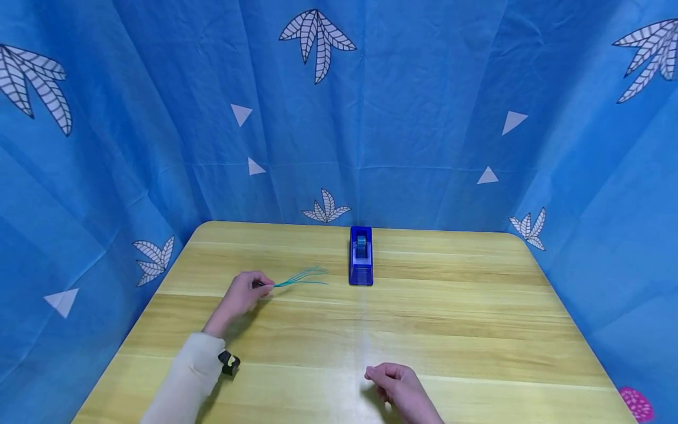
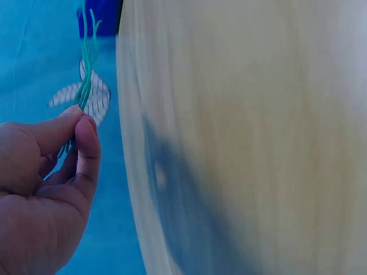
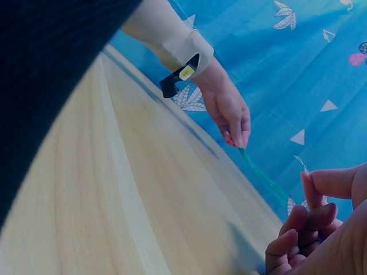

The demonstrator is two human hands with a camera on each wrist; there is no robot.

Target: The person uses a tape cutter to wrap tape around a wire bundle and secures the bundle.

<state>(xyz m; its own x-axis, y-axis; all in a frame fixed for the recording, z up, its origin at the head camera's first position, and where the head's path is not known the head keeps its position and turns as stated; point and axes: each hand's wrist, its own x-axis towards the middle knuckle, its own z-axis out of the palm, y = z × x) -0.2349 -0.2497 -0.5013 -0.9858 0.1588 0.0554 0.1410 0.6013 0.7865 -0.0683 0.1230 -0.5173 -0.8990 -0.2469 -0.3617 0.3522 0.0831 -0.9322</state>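
Observation:
A small bundle of thin green wires (image 1: 302, 277) is pinched between the thumb and forefinger of my left hand (image 1: 246, 291), held above the left part of the table. Their loose ends fan out to the right, and short ends poke out below the fingers in the left wrist view. My right hand (image 1: 399, 388), near the table's front, pinches a small strip of clear tape (image 3: 301, 163) between thumb and forefinger, its other fingers curled. Toward the back middle stands a blue tape dispenser (image 1: 361, 256) with a roll in it.
The light wooden table (image 1: 450, 318) has rounded back corners. A blue curtain (image 1: 413, 106) with white leaf prints hangs close behind and along both sides. A black wrist camera (image 1: 229, 364) sits on the left sleeve.

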